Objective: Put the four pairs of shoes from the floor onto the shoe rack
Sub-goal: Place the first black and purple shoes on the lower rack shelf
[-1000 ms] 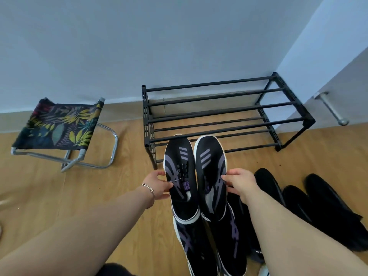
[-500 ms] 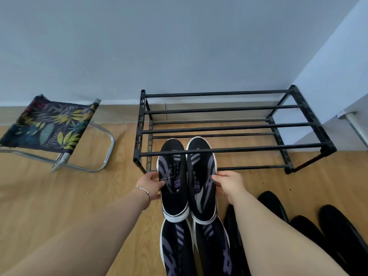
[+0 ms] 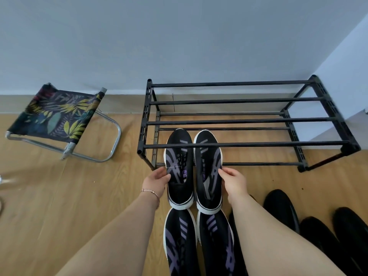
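A black two-tier shoe rack (image 3: pixel 245 144) of thin bars stands against the wall. I hold a pair of black sneakers with purple stripes and white soles side by side. My left hand (image 3: pixel 157 180) grips the left sneaker (image 3: pixel 179 170) and my right hand (image 3: pixel 233 182) grips the right sneaker (image 3: pixel 208 172). Their toes reach under the rack's upper front bar, at its left end, over the lower tier. A second, matching pair (image 3: pixel 197 244) lies on the floor just below them. Several black shoes (image 3: pixel 318 234) lie on the floor at the lower right, partly hidden by my right arm.
A folding stool (image 3: pixel 57 118) with a leaf-print seat stands left of the rack on the wooden floor. The rack's right end meets a white wall corner (image 3: pixel 342 80). Its top tier holds nothing.
Both hands have carried the sneaker pair forward and down, so the toes now sit under the rack's upper front bar. The view has tilted closer to the rack.
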